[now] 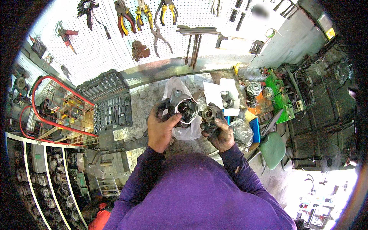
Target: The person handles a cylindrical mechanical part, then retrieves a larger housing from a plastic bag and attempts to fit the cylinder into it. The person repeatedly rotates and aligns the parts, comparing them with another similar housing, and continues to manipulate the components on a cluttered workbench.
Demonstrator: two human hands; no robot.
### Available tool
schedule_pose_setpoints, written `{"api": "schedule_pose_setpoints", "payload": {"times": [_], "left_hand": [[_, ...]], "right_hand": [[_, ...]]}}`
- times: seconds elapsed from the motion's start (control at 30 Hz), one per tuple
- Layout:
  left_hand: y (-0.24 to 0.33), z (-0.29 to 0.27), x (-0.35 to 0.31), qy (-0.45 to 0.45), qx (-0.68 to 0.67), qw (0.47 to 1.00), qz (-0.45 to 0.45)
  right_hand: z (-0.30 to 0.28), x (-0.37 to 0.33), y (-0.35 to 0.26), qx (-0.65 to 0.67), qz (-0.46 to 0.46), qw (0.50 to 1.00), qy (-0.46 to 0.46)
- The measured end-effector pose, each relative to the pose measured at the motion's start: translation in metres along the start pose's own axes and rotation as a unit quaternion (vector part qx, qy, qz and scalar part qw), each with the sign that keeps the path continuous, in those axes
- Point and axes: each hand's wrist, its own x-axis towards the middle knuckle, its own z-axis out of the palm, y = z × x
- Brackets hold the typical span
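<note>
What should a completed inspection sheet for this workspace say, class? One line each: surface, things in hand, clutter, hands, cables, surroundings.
Surface: grey workbench, stained and worn.
Things in hand: larger metal housing and smaller metal part, side by side; whether they touch is unclear.
Clutter: open socket set, white paper, clear plastic bag.
Hands: left hand grips the housing; right hand, with darkened fingers, grips the smaller part.
Cables: a dark lead hangs from a tool on the pegboard; no others checked closely.
Surroundings: pegboard with pliers, green-seated chair to the right, metal parts racked lower left.
</note>
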Motion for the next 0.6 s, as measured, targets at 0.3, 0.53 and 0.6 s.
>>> {"api": "schedule_pose_setpoints", "payload": {"times": [0.3, 0.53, 0.6], "left_hand": [[0.0005, 0.0021, 0.0002, 0.018, 0.041, 0.999, 0.013], [0.0037, 0.0016, 0.0029, 0.017, 0.044, 0.999, 0.001], [0.0032, 0.0009, 0.0048, 0.010, 0.039, 0.999, 0.013]], "right_hand": [[-0.0083, 0.0021, 0.0014, 0.040, 0.011, 0.999, -0.021], [-0.0105, 0.0016, 0.0011, 0.061, 0.015, 0.997, -0.042], [-0.0105, 0.0014, 0.0006, 0.063, 0.016, 0.997, -0.039]]}}
